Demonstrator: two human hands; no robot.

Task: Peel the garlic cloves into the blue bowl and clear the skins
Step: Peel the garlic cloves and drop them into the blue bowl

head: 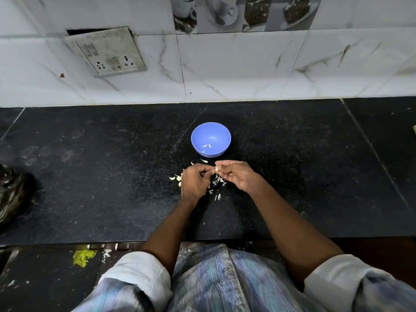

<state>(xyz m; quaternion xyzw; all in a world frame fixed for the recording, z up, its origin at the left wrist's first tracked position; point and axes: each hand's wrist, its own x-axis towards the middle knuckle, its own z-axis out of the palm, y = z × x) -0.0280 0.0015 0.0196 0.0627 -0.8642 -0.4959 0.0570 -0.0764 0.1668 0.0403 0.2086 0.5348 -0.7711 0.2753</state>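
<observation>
A blue bowl [211,131] stands on the black counter, with a few pale garlic pieces [207,145] lying inside it. Just in front of the bowl, my left hand [194,181] and my right hand [236,175] meet over the counter. Between their fingertips they pinch a small garlic clove [216,168]. Loose papery skins [217,182] lie scattered on the counter under and around both hands, and a few more skins [174,177] sit left of my left hand.
The black stone counter [112,176] runs wide to both sides, backed by a white tiled wall with a socket plate [108,51]. A dark crumpled bag [13,194] sits at the far left edge. The counter's front edge [67,243] is close to my body.
</observation>
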